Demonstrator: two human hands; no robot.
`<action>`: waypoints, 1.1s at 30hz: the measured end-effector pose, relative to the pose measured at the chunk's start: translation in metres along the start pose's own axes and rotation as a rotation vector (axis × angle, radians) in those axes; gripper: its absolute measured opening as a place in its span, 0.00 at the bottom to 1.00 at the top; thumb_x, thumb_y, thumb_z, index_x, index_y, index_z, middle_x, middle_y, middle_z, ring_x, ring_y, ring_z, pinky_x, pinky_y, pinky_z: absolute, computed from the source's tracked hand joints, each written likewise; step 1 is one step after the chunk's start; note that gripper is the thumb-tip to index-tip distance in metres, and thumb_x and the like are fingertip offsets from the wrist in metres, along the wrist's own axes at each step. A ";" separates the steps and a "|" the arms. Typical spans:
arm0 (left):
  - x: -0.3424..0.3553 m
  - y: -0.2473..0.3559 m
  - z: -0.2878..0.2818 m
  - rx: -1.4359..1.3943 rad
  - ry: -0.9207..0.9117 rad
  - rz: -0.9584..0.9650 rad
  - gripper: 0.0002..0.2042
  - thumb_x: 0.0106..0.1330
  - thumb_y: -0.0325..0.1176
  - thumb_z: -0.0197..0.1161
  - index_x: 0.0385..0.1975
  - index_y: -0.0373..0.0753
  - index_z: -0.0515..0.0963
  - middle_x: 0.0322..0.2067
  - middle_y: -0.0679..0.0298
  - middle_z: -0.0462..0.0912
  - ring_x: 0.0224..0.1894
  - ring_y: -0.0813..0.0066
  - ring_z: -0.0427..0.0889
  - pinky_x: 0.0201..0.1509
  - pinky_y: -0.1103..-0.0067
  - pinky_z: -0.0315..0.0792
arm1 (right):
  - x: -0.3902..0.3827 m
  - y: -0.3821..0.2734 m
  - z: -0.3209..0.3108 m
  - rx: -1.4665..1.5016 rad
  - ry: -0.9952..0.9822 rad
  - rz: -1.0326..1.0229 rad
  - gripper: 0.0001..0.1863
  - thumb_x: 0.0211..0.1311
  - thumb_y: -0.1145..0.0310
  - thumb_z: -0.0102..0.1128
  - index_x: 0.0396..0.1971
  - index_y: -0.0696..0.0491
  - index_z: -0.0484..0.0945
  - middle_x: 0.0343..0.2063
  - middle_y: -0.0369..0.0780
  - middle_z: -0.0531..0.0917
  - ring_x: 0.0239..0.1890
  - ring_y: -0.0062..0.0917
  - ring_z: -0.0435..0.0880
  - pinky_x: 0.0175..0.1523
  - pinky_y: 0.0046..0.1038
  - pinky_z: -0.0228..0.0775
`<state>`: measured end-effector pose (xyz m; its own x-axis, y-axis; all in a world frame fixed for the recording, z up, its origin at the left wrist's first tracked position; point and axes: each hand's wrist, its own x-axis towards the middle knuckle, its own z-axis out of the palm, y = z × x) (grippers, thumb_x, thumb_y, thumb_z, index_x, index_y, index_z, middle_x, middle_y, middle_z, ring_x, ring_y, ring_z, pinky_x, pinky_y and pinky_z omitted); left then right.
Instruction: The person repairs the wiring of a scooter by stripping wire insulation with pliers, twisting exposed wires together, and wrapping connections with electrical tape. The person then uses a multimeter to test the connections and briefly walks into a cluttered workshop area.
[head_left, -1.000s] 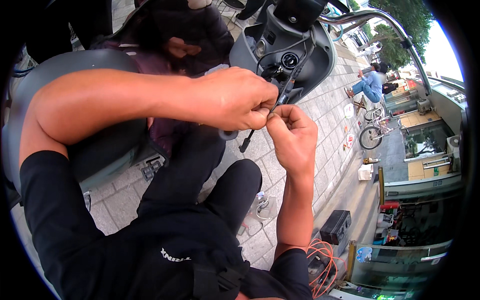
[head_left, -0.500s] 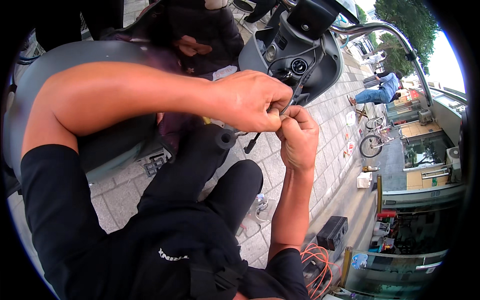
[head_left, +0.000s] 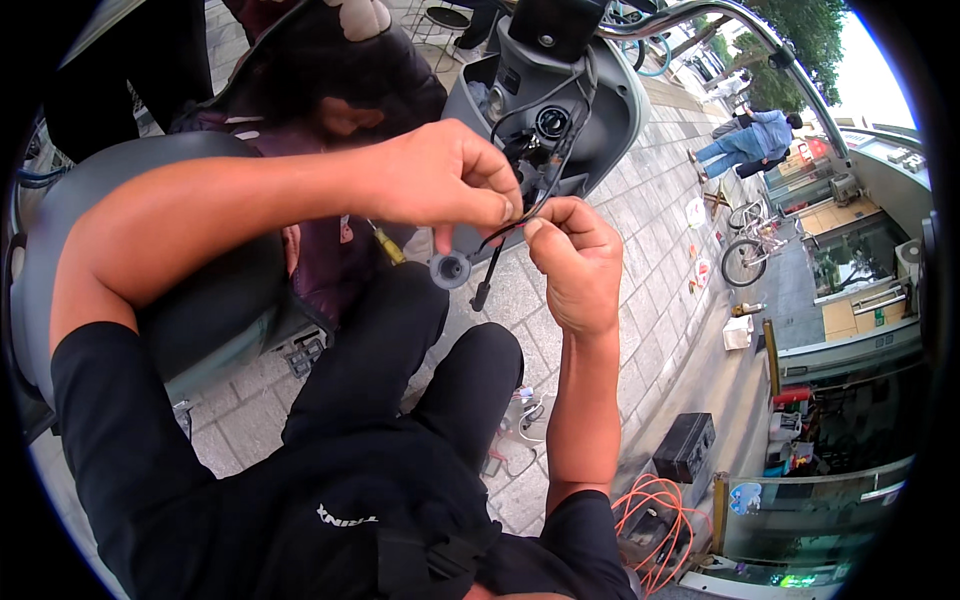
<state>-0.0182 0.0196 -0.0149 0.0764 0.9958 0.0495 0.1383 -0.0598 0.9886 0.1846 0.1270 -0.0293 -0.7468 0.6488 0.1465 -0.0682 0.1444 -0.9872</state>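
Thin black wires (head_left: 508, 230) run between my hands below the grey scooter front panel (head_left: 610, 130). My left hand (head_left: 460, 180), curled, has its thumb and fingertips on the wires. My right hand (head_left: 580, 265), just lower right, pinches a black wire between thumb and forefinger. Under my left hand is a grey cylindrical fitting with a hole (head_left: 450, 268), a black plug (head_left: 480, 295) dangling beside it. A yellow-handled screwdriver (head_left: 388, 243) lies on the purple padded cover (head_left: 320, 270) to the left.
The scooter seat (head_left: 130, 160) is left; a curved metal bar (head_left: 705, 20) arches above. A person in blue (head_left: 760, 140) is on the pavement. A bicycle (head_left: 745, 255), black toolbox (head_left: 683, 447) and orange cable (head_left: 660, 520) are right, by glass storefronts.
My left hand has shifted up and left, slightly apart from my right, exposing more wire and the grey fitting. The person in blue has risen from crouching.
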 end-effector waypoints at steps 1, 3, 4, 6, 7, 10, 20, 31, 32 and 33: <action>-0.006 0.014 0.004 0.036 0.047 -0.082 0.10 0.68 0.32 0.62 0.40 0.31 0.84 0.32 0.62 0.88 0.28 0.80 0.85 0.30 0.83 0.81 | -0.001 -0.001 0.000 -0.023 0.011 -0.005 0.02 0.64 0.77 0.63 0.33 0.60 0.80 0.25 0.28 0.79 0.26 0.06 0.70 0.29 0.14 0.59; 0.000 0.006 0.004 0.011 0.018 -0.056 0.10 0.67 0.32 0.63 0.39 0.30 0.84 0.31 0.62 0.88 0.28 0.80 0.85 0.31 0.82 0.82 | -0.002 -0.003 0.000 -0.091 0.038 -0.015 0.03 0.64 0.76 0.63 0.33 0.60 0.80 0.24 0.28 0.79 0.26 0.06 0.70 0.29 0.15 0.60; 0.001 0.003 0.005 -0.004 0.006 -0.043 0.10 0.67 0.32 0.64 0.39 0.30 0.84 0.31 0.62 0.88 0.28 0.81 0.85 0.31 0.82 0.82 | -0.002 -0.004 0.001 -0.135 0.053 -0.020 0.03 0.63 0.76 0.64 0.33 0.60 0.80 0.24 0.28 0.78 0.26 0.06 0.70 0.29 0.15 0.60; 0.002 0.002 0.005 -0.008 0.000 -0.079 0.10 0.66 0.32 0.65 0.38 0.30 0.84 0.31 0.62 0.88 0.28 0.80 0.85 0.32 0.82 0.83 | -0.003 -0.007 0.002 -0.210 0.069 -0.017 0.03 0.63 0.76 0.64 0.33 0.60 0.81 0.23 0.28 0.78 0.25 0.06 0.70 0.29 0.15 0.61; 0.002 0.002 0.005 -0.011 -0.005 -0.096 0.10 0.65 0.32 0.66 0.38 0.30 0.84 0.31 0.62 0.88 0.28 0.80 0.85 0.32 0.82 0.83 | -0.004 -0.008 0.002 -0.240 0.070 -0.009 0.03 0.62 0.75 0.65 0.32 0.60 0.81 0.23 0.27 0.78 0.25 0.06 0.70 0.28 0.15 0.61; 0.001 0.005 0.011 0.000 0.044 -0.175 0.10 0.63 0.32 0.68 0.36 0.31 0.83 0.29 0.64 0.87 0.28 0.81 0.85 0.31 0.81 0.83 | -0.005 -0.009 0.004 -0.338 0.061 -0.012 0.04 0.61 0.75 0.66 0.31 0.59 0.81 0.22 0.27 0.77 0.25 0.06 0.70 0.28 0.15 0.61; -0.001 0.011 0.014 0.143 0.042 -0.166 0.08 0.60 0.32 0.68 0.28 0.36 0.76 0.25 0.65 0.83 0.23 0.81 0.83 0.24 0.83 0.77 | 0.003 -0.010 0.002 -0.351 -0.061 0.055 0.03 0.59 0.75 0.64 0.30 0.58 0.80 0.23 0.28 0.79 0.26 0.07 0.72 0.30 0.16 0.63; 0.002 0.001 0.016 0.037 0.087 -0.157 0.09 0.61 0.32 0.66 0.26 0.36 0.74 0.25 0.66 0.81 0.27 0.81 0.86 0.24 0.81 0.79 | 0.007 0.002 0.004 -0.209 -0.078 -0.028 0.01 0.60 0.78 0.63 0.30 0.58 0.79 0.24 0.28 0.79 0.26 0.07 0.72 0.31 0.15 0.61; 0.002 0.000 0.018 0.022 0.088 -0.155 0.09 0.61 0.31 0.66 0.26 0.36 0.73 0.25 0.66 0.81 0.27 0.80 0.86 0.24 0.81 0.79 | 0.007 0.005 0.004 -0.197 -0.072 -0.053 0.01 0.60 0.78 0.63 0.30 0.58 0.79 0.25 0.27 0.79 0.26 0.07 0.71 0.30 0.15 0.61; 0.003 0.000 0.019 0.006 0.092 -0.147 0.08 0.61 0.31 0.66 0.26 0.36 0.73 0.24 0.66 0.81 0.27 0.80 0.86 0.24 0.81 0.79 | 0.007 0.007 0.003 -0.190 -0.069 -0.056 0.01 0.59 0.78 0.63 0.30 0.58 0.79 0.25 0.28 0.79 0.26 0.07 0.71 0.30 0.15 0.62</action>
<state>0.0006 0.0214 -0.0170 -0.0360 0.9960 -0.0821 0.1471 0.0865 0.9853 0.1768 0.1299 -0.0353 -0.7893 0.5841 0.1892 0.0105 0.3210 -0.9470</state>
